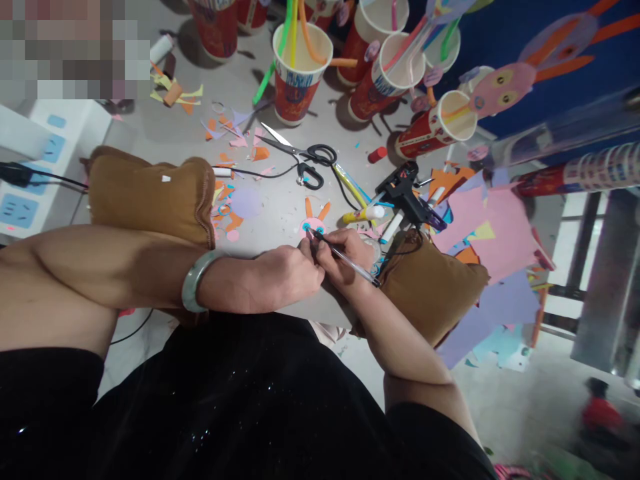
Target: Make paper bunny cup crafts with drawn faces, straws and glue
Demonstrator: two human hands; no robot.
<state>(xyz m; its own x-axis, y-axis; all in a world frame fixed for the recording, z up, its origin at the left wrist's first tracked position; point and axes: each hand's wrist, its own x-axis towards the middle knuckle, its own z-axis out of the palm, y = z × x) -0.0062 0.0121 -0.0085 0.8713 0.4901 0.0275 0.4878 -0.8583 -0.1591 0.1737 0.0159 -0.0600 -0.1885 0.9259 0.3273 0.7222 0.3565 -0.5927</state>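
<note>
Gray tabletop [281, 203] bears unreadably lettered cups [296, 92]; right hand [347, 252] grips pen [356, 268] over paper face [313, 222], hold of left hand [280, 277] unclear.

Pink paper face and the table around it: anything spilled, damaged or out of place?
Nothing looks spilled or damaged. The scissors lie partly open beside strewn paper scraps, which looks untidy. The pink paper face, under the pen in the right hand, shows nothing odd where visible.
</note>
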